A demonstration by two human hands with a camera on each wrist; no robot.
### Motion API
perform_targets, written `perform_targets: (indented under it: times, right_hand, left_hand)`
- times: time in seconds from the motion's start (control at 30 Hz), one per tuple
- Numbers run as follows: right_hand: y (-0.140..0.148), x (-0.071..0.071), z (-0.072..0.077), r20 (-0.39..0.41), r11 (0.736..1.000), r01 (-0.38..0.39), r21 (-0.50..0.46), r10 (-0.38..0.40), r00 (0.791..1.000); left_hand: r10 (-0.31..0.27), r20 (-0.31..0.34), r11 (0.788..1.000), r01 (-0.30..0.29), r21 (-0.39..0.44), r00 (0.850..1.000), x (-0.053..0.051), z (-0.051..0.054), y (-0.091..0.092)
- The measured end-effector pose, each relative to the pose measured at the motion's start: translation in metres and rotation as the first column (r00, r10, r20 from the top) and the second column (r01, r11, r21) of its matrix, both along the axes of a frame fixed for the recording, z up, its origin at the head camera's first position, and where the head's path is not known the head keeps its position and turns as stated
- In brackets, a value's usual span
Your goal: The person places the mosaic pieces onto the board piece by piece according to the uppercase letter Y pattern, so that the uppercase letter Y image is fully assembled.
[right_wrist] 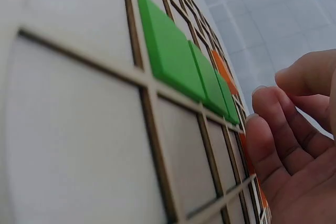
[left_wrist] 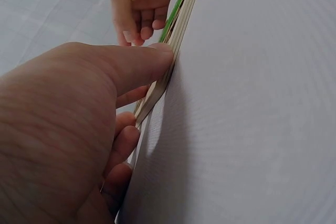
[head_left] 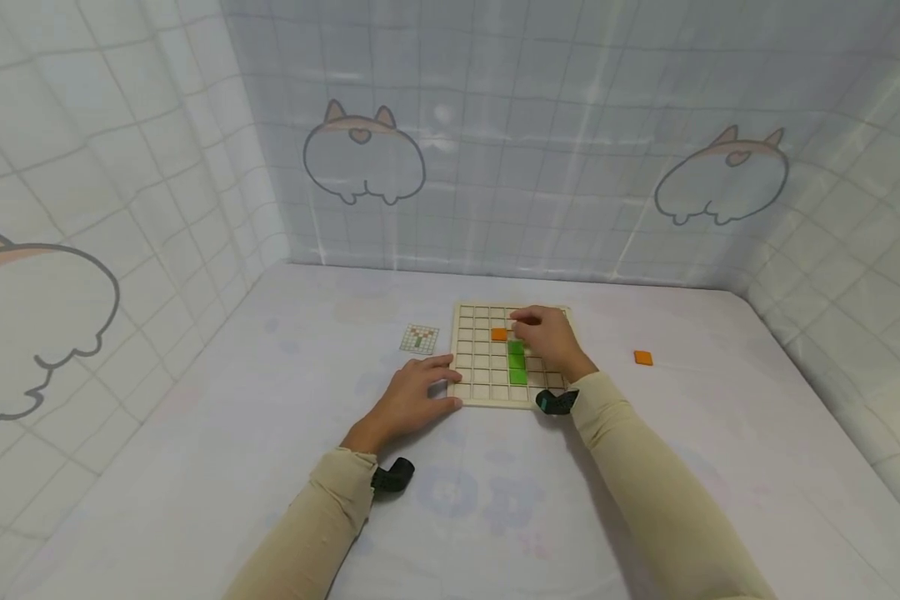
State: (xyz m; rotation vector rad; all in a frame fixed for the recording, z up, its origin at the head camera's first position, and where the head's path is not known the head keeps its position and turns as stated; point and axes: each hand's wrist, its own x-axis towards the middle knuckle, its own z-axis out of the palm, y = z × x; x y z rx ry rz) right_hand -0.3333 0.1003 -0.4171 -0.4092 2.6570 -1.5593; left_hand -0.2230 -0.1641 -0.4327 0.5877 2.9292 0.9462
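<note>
A pale wooden grid board (head_left: pixel 480 390) lies on the table. Three green tiles (head_left: pixel 517 363) fill a column of its cells, and an orange tile (head_left: pixel 498 334) sits up and to their left. My left hand (head_left: pixel 418 393) rests at the board's left edge, its thumb (left_wrist: pixel 142 64) extended against the rim near the corner. Over the upper right cells hovers my right hand (head_left: pixel 547 335), fingers loosely bent, with no tile visible between them. More orange (right_wrist: pixel 247 150) shows on the board under that hand, partly hidden by it in the right wrist view.
A small pattern card (head_left: pixel 420 339) with a coloured grid lies left of the board. To the right, a loose orange tile (head_left: pixel 643 358) lies on the white tablecloth (head_left: pixel 465 517). Tile-patterned curtains (head_left: pixel 510 167) surround the table at the back and sides.
</note>
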Motion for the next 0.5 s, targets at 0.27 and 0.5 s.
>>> perform_targets:
  times: [0.27,0.5]
  right_hand:
    - [0.022,0.007,0.0,0.004,1.0,0.03,-0.001,-0.03,1.0]
    - [0.05,0.016,0.005,-0.002,0.997,0.072,0.004,-0.072,0.997]
  left_hand:
    - [-0.003,0.005,1.0,0.003,0.002,1.0,-0.001,-0.004,-0.002]
    - [-0.009,-0.001,1.0,0.009,0.008,1.0,-0.002,-0.003,-0.002]
